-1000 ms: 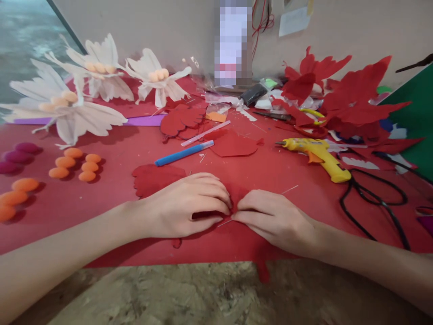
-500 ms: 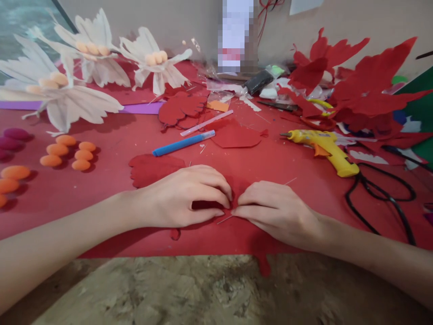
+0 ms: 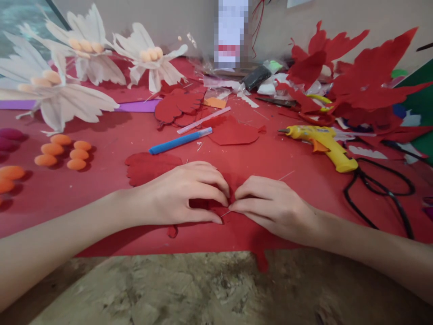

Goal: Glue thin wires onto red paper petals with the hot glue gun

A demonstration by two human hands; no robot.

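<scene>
My left hand (image 3: 179,194) is bent over a dark red cloth piece (image 3: 241,230), fingertips curled onto it, the thumb a little apart from the index finger. My right hand (image 3: 277,207) pinches a thin wire (image 3: 287,176) lying slantwise across the cloth. One wire end shows beyond the right knuckles, the other by my left thumb. The cloth is partly hidden under both hands, and a narrow strip hangs over the table's front edge. Another red cloth piece with a scalloped edge (image 3: 152,167) lies behind my left wrist.
A yellow glue gun (image 3: 321,140) with a black cord (image 3: 372,187) lies at right. Behind my hands are a blue pen (image 3: 179,141) and a pinkish stick (image 3: 204,120). White cloth flowers (image 3: 72,101), orange oval pieces (image 3: 78,154) and red cloth flowers (image 3: 368,90) stand around.
My left thumb has shifted downward, widening the gap to the index finger. The right hand keeps its pinch on the wire. The whole view has shifted slightly.
</scene>
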